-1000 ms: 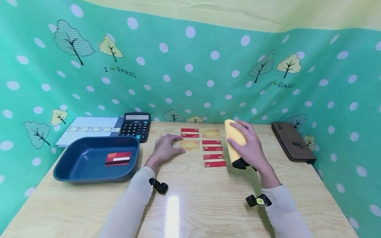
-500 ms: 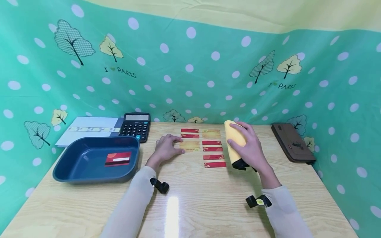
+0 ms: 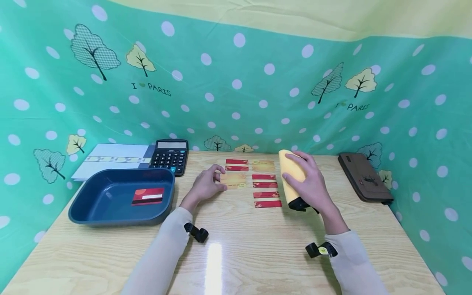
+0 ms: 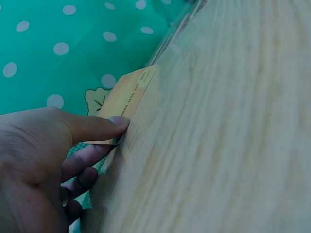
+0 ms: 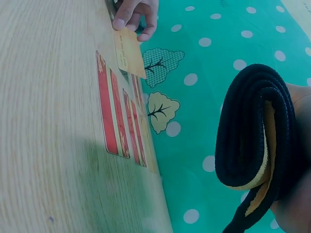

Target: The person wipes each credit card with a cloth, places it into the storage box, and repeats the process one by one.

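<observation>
My left hand (image 3: 207,182) pinches the left end of a gold card (image 3: 234,180) between thumb and index finger. In the left wrist view the thumb (image 4: 104,127) lies over that end, with the card close over the tabletop. To the right, my right hand (image 3: 309,180) grips a rolled yellow cloth-like roll with black edging (image 3: 290,170), held above the table. Its coiled end (image 5: 250,131) faces the right wrist camera. Between the hands lie another gold card (image 3: 263,165) and three red cards with cream bands, one (image 3: 237,165) behind the pinched card.
At left stands a blue basin (image 3: 167,205) with a red bank card (image 3: 148,196) inside. Behind it are a calculator (image 3: 169,157) and a pale blue folder (image 3: 110,160). A brown wallet (image 3: 365,176) lies at right. A green dotted curtain (image 3: 236,98) borders the table.
The left hand has closed its thumb and index finger on the gold card and shifted it slightly left, away from the right column of cards. The right hand has held still with the roll.
</observation>
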Tool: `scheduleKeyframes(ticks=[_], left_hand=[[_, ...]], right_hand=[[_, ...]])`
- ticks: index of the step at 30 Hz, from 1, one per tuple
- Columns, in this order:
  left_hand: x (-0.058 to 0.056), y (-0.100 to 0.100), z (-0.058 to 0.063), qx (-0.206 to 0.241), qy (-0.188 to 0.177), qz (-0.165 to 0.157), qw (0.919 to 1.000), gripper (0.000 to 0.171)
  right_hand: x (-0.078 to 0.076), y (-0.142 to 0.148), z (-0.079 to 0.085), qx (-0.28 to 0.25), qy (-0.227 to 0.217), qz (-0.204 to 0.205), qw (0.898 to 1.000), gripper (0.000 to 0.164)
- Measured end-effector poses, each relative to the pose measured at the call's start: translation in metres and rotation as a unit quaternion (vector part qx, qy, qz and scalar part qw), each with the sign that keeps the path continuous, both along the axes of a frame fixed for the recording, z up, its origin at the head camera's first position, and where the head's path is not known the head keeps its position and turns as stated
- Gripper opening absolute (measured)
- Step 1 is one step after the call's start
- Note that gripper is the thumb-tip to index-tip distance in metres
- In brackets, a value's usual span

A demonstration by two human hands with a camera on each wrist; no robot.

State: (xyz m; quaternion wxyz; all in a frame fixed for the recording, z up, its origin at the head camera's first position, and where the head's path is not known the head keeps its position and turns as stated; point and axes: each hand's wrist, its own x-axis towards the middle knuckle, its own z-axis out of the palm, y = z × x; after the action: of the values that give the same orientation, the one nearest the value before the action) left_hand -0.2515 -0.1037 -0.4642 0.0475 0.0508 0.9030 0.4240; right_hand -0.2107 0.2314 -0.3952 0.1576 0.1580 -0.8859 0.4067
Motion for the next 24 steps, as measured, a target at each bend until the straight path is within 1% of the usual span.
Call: scheduleKeyframes(ticks=[2, 5, 7, 9, 12, 14, 16, 21, 24], left_hand=[[0.002, 0.001, 0.0, 0.005, 0.006, 0.002, 1.0, 0.044], [0.004, 0.003, 0.001, 0.019, 0.028, 0.005, 0.9994, 0.044], [0.006, 0.004, 0.003, 0.04, 0.039, 0.007, 0.9984, 0.044], [0.009, 0.005, 0.007, 0.074, 0.04, 0.008, 0.9964, 0.044], [0.014, 0.005, 0.016, 0.128, 0.025, 0.009, 0.9914, 0.045], [0.017, 0.006, 0.024, 0.165, 0.016, 0.013, 0.986, 0.046], [0.022, 0.006, 0.032, 0.194, 0.016, 0.014, 0.9809, 0.047], [0.033, 0.009, 0.049, 0.236, 0.035, 0.009, 0.9712, 0.046], [0.04, 0.009, 0.058, 0.245, 0.051, 0.005, 0.9681, 0.048]], right_hand=[[0.0, 0.0, 0.0, -0.001, 0.0, 0.001, 1.0, 0.056], [0.001, 0.0, 0.0, -0.002, 0.0, 0.001, 1.0, 0.056], [0.001, -0.001, 0.0, -0.002, 0.001, 0.0, 1.0, 0.056], [0.0, -0.001, -0.001, -0.005, 0.001, 0.001, 1.0, 0.056], [0.001, -0.002, -0.001, -0.009, 0.002, 0.004, 1.0, 0.056], [0.001, -0.004, 0.0, -0.011, 0.004, 0.008, 1.0, 0.056], [0.002, -0.005, 0.002, -0.012, 0.006, 0.01, 1.0, 0.056], [0.006, -0.009, 0.005, -0.019, 0.008, 0.014, 1.0, 0.056], [0.008, -0.012, 0.006, -0.025, 0.01, 0.02, 0.999, 0.056]])
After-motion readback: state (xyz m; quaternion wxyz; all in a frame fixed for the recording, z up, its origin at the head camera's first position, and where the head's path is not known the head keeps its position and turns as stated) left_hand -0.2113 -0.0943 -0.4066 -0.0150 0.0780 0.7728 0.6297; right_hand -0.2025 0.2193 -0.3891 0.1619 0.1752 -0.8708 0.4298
